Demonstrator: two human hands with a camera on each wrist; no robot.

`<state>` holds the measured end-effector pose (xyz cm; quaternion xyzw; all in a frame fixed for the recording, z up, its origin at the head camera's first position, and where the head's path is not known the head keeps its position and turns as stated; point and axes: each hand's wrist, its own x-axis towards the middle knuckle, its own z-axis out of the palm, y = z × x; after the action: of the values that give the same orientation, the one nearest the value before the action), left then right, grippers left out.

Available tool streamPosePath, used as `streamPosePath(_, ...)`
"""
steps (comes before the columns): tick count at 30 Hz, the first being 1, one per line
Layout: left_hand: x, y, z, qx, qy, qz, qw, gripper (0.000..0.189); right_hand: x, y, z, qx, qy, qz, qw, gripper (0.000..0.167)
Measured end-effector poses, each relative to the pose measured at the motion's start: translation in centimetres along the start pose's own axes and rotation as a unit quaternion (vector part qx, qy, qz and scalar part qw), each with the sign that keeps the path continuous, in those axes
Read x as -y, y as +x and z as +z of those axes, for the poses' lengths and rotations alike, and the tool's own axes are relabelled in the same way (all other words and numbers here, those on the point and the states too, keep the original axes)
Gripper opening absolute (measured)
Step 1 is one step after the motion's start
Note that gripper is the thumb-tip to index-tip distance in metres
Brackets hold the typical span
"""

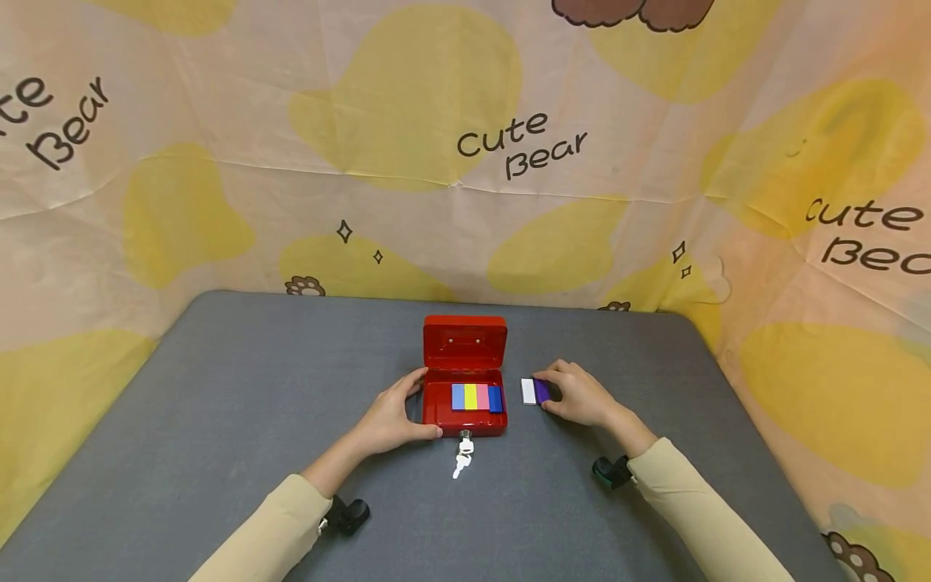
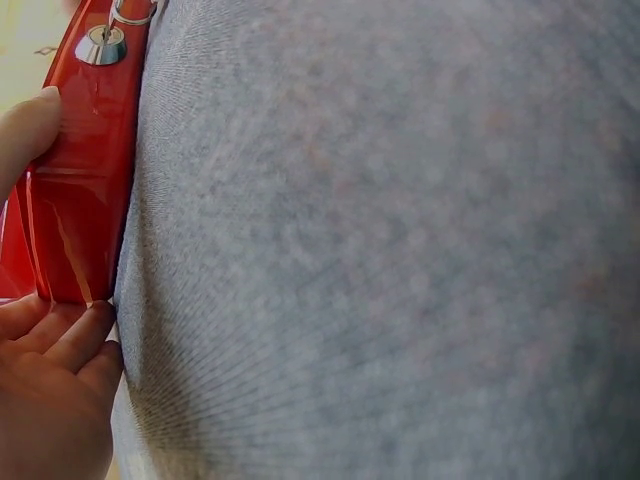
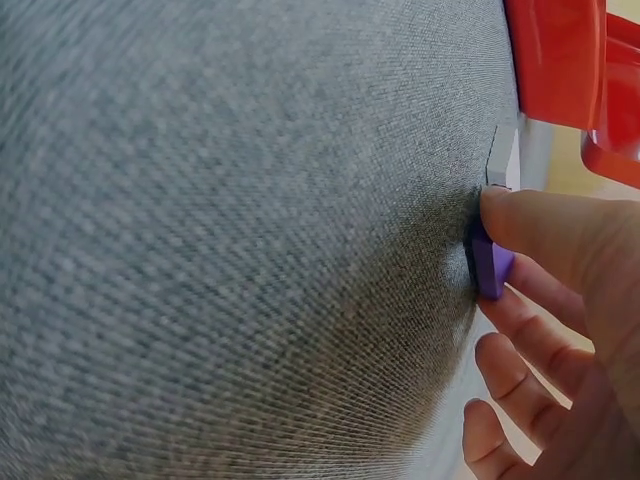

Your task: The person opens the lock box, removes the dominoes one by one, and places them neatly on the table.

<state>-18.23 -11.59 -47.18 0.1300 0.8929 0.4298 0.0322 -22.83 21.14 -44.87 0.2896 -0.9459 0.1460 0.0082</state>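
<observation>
A small red cash box (image 1: 440, 406) stands with its lid (image 1: 465, 347) raised. Inside lie a light blue block (image 1: 457, 397), a yellow block (image 1: 470, 397), a pink block (image 1: 483, 397) and a dark blue block (image 1: 495, 399), side by side. My left hand (image 1: 385, 420) grips the box's near left corner, thumb on the front wall and fingers against the left side. To the right of the box, my right hand (image 1: 579, 396) pinches a purple block (image 3: 490, 265) between thumb and fingers. Directly left of it on the table is a white block (image 1: 528, 392).
Keys (image 1: 462, 459) hang from the lock on the box's front and lie toward me. Grey cloth covers the table (image 1: 276, 380). A printed curtain (image 1: 407, 105) rises behind the table and along both sides. Each wrist wears a dark camera.
</observation>
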Motion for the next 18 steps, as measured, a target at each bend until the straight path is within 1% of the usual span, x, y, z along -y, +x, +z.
streamPosePath(5, 0.00, -0.04, -0.04, 0.001, -0.001, -0.001, 1.0000, 0.095, 0.03, 0.05, 0.11, -0.007, -0.007, -0.007, 0.9999, 0.045)
streamPosePath(18, 0.06, -0.04, -0.10, 0.005, -0.005, 0.000, 1.0000, 0.095, 0.20, 0.08, 0.28, 0.001, -0.010, 0.007, 0.9999, 0.044)
